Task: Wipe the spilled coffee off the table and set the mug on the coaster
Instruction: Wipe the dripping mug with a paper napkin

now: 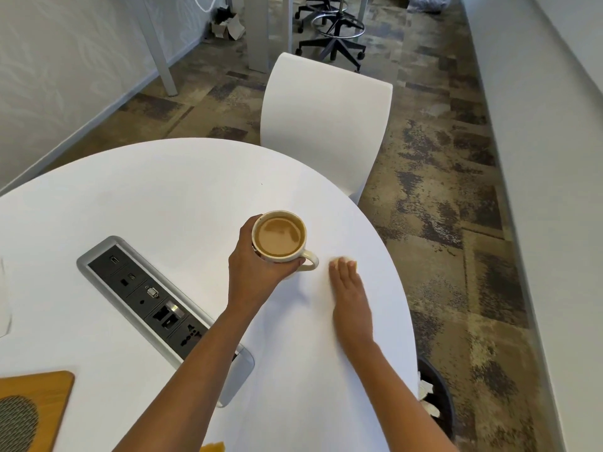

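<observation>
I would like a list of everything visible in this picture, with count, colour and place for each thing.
table: one, white, round, fills the near left
mug: one, cream, full of light brown coffee, mid table
tissue: one, pale, stained, under the right fingertips
socket panel: one, grey and black, set into the table
wooden board: one, brown, bottom left corner
chair: one, white, behind the table
office stools: two, black, far back
bin: one, black, on the floor at right
carpet: brown, patchy
left hand: grips the mug
right hand: flat, pressing the tissue
</observation>
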A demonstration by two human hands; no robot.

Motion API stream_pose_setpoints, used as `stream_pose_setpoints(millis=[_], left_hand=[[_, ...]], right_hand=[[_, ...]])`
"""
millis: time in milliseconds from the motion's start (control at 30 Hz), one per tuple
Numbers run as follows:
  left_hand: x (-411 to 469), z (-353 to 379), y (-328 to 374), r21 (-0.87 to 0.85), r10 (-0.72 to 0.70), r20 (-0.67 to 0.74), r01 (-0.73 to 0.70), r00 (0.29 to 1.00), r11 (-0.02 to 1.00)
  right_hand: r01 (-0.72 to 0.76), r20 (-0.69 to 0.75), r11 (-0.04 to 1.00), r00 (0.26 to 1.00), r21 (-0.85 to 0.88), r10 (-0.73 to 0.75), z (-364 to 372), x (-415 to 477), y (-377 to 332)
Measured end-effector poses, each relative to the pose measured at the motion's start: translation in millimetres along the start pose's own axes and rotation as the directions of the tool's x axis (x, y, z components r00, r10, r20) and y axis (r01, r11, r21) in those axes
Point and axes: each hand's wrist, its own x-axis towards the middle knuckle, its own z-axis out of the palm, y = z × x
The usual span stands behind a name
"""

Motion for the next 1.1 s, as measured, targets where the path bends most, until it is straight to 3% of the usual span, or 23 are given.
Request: stream_pose_setpoints(millis=[167,233,333,467,533,567,600,633,667,700,733,800,967,1100], left_hand=[[-5.1,12.2,-4.3,-0.018,-0.028,0.009,0.028,1.0,0.999],[-7.4,15.0,-6.3,-0.008,-0.028,0.017,0.028,0.999,1.0],[-11.9,16.8,-9.1,-0.013,-0.03,0.029,0.031,0.999,0.999],[-18.0,18.2,-12.5,-0.016,-0.059,0.038,0.06,0.998,0.998],[-20.6,19.9,-13.7,-0.011,-0.054,0.043,0.055,0.998,0.998],[-21.8,20.8,-14.8,-0.012,-0.048,0.047,0.049,0.998,0.999],[-23.1,21.9,-15.8,-0.014,-0.04,0.051,0.041,0.998,0.999],[-24.2,23.0,-16.9,-0.016,-0.036,0.054,0.036,0.998,0.999],[-25.4,24.0,-18.0,-0.02,-0.037,0.055,0.038,0.998,0.999],[-26.6,24.9,-18.8,-0.024,-0.043,0.056,0.045,0.997,0.999],[-27.4,25.5,-19.5,-0.029,-0.049,0.056,0.051,0.997,0.998],[-28.5,27.4,-19.7,-0.035,-0.057,0.059,0.059,0.997,0.998],[-27.9,30.0,-20.1,-0.027,-0.039,0.059,0.041,0.997,0.999],[-25.7,31.1,-26.0,-0.021,-0.037,0.089,0.039,0.995,0.999]], right_hand=[[0.234,-0.044,0.971,0.971,-0.038,-0.236,-4.1,-48.9,-16.7],[0.378,0.025,0.918,0.926,-0.124,-0.377,-11.7,-62.0,-9.0],[0.446,0.11,0.869,0.895,-0.214,-0.432,-29.9,-65.2,15.3],[0.301,0.077,0.939,0.953,-0.166,-0.292,-45.3,-49.6,62.5],[-0.05,-0.002,0.996,0.999,0.068,0.051,-57.7,-43.1,76.2],[-0.267,-0.079,0.936,0.953,0.23,0.291,-64.2,-37.2,80.6],[-0.428,-0.148,0.802,0.838,0.417,0.525,-71.6,-30.7,85.1],[-0.495,-0.157,0.639,0.705,0.589,0.691,-77.9,-24.9,90.9],[-0.488,-0.106,0.467,0.599,0.737,0.793,-83.8,-21.0,97.9],[-0.438,-0.012,0.294,0.541,0.849,0.841,-89.1,-18.0,104.2],[-0.375,0.083,0.139,0.519,0.916,0.851,-92.6,-17.3,109.9],[-0.293,0.194,-0.044,0.505,0.955,0.841,-97.1,-19.5,117.1],[-0.371,0.268,-0.101,0.432,0.923,0.861,-92.5,-31.4,121.3],[-0.375,0.283,-0.119,0.421,0.919,0.862,-86.3,-44.4,125.2]])
